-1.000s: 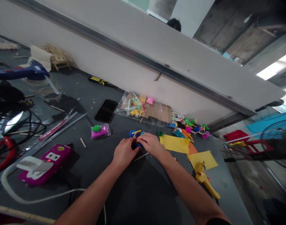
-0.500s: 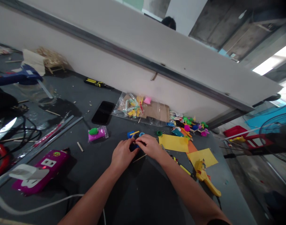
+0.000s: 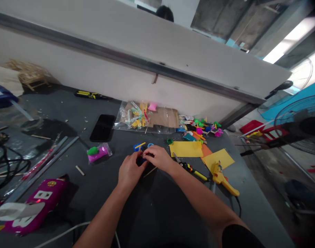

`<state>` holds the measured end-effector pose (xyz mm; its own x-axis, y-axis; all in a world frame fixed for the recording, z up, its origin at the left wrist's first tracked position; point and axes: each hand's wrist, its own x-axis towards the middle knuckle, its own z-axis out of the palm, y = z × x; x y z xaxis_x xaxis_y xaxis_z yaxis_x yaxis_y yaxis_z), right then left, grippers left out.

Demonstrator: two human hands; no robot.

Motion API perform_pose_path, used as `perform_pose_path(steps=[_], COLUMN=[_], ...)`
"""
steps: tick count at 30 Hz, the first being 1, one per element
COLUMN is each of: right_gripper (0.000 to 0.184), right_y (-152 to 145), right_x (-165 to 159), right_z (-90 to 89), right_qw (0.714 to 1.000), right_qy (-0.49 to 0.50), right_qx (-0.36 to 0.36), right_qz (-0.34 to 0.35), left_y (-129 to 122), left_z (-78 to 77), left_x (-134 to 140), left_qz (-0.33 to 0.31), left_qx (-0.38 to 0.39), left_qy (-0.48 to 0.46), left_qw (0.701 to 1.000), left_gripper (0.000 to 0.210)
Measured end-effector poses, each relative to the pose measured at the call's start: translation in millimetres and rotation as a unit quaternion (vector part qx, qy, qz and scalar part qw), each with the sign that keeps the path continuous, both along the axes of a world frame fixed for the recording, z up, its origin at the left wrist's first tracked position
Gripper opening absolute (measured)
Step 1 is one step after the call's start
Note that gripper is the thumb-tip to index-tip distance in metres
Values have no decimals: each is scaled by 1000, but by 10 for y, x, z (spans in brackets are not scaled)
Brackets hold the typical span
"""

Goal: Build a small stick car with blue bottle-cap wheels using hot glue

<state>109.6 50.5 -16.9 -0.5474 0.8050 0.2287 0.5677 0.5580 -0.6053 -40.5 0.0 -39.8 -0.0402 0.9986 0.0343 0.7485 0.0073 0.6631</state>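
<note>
My left hand [image 3: 129, 171] and my right hand [image 3: 159, 157] meet over the dark table, fingertips pinched close together. A small dark blue piece [image 3: 141, 160] shows in the gap between them; my fingers hide most of it, and its kind is unclear. Just beyond the fingertips are a blue lump [image 3: 137, 147] and a short yellow strip [image 3: 140, 145]. A light blue ring-shaped piece [image 3: 150, 145] lies behind my right hand. Below the fingers, a thin wooden stick [image 3: 150, 172] rests on the table.
Right of my hands lie yellow sheets [image 3: 186, 149], pointed pliers or scissors [image 3: 183, 164], a yellow glue gun [image 3: 223, 181] and colourful small pieces [image 3: 199, 131]. Leftward are a phone [image 3: 102, 127], a purple clay packet [image 3: 99, 152] and a purple power strip [image 3: 38, 206]. A partition [image 3: 136, 79] stands behind.
My view has turned, so the table's things appear farther left. Both hands stay together at the same small piece, with only slight finger movement. More of the pointed tool beside my right forearm shows.
</note>
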Motion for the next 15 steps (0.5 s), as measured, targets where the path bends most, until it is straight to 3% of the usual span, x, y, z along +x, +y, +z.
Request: perform_pose_path(steps=[4, 15], right_gripper=[7, 8], right_y=[57, 79], right_x=[2, -5], right_z=[5, 2], right_qw=[1000, 1000], right_qy=[2, -4], right_qx=[-16, -6], right_qz=[9, 13], left_y=[10, 4], left_z=[12, -22], left_x=[9, 18], left_qz=[15, 18], left_qx=[-22, -7], left_qy=[-29, -22], left_qw=[999, 1000], left_gripper=[43, 43])
